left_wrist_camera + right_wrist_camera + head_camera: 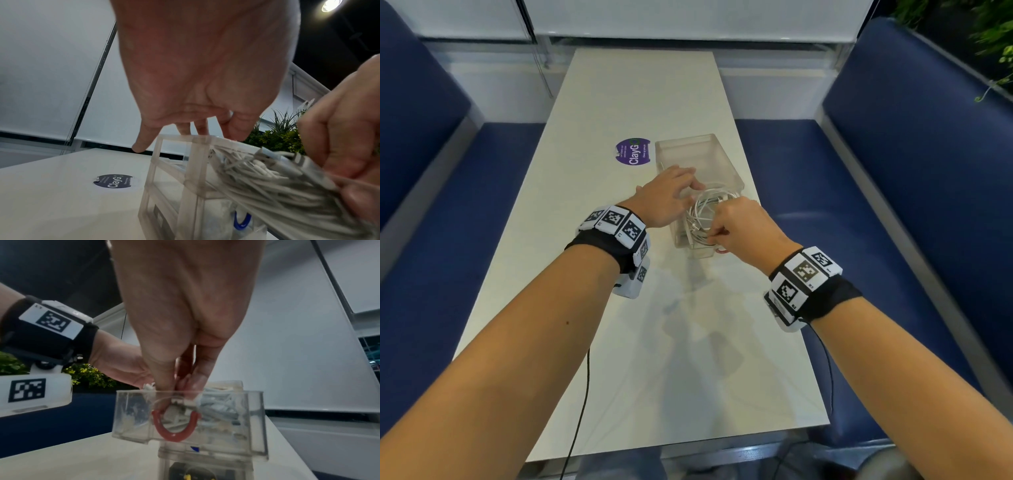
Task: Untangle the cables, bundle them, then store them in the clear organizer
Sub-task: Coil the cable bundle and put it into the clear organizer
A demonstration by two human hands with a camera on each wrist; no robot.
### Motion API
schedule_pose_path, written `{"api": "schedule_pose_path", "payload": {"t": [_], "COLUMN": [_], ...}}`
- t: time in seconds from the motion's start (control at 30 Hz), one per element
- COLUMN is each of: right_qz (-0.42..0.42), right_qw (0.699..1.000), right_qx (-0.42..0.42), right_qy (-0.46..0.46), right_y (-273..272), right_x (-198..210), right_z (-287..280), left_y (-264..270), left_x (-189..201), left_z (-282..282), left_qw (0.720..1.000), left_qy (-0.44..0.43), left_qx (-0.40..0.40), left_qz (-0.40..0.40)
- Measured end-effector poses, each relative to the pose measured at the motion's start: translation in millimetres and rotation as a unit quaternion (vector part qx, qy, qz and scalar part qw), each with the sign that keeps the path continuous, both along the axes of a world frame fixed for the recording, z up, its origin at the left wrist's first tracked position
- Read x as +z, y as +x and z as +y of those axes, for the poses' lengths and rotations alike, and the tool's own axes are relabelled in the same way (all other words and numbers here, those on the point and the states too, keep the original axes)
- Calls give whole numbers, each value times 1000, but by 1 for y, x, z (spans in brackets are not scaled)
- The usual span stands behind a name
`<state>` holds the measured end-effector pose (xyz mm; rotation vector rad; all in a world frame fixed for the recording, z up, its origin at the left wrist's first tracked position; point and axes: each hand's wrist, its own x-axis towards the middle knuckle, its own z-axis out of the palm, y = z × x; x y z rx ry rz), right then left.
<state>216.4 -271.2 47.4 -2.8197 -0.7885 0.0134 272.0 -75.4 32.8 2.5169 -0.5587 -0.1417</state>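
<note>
Two hands: right hand point(739, 229) pinching coiled white cables point(705, 209); left hand point(667, 195) flat-fingered on clear organizer point(726, 161).

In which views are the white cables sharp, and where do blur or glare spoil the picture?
Head view: white cables fairly sharp in the clear organizer; frame edges bend. Left wrist view: cables smeared; lamp glares at top right. Right wrist view: soft; cables hazy behind the organizer wall.
</note>
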Motion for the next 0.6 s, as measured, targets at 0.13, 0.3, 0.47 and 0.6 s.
{"api": "schedule_pose_path", "payload": {"t": [0.13,0.3,0.47,0.6], "right_qz": [-52,-170,-166,-151], "right_qw": [996,981,981,983], "right_qx": [67,90,84,82], "right_qy": [11,29,55,-70], "right_y": [-7,-14,-27,-22], "right_x": [-5,-18,-35,-43], "right_z": [-11,-16,-19,-16], "left_y": [-1,1,3,4], "left_x": [0,-1,-3,-2], "left_z": [-2,-3,-4,-6], "left_qw": [998,998,998,997], "left_qy": [3,19,24,18], "left_qx": [-7,-6,3,7], "left_qz": [-59,-64,-62,-70]}}
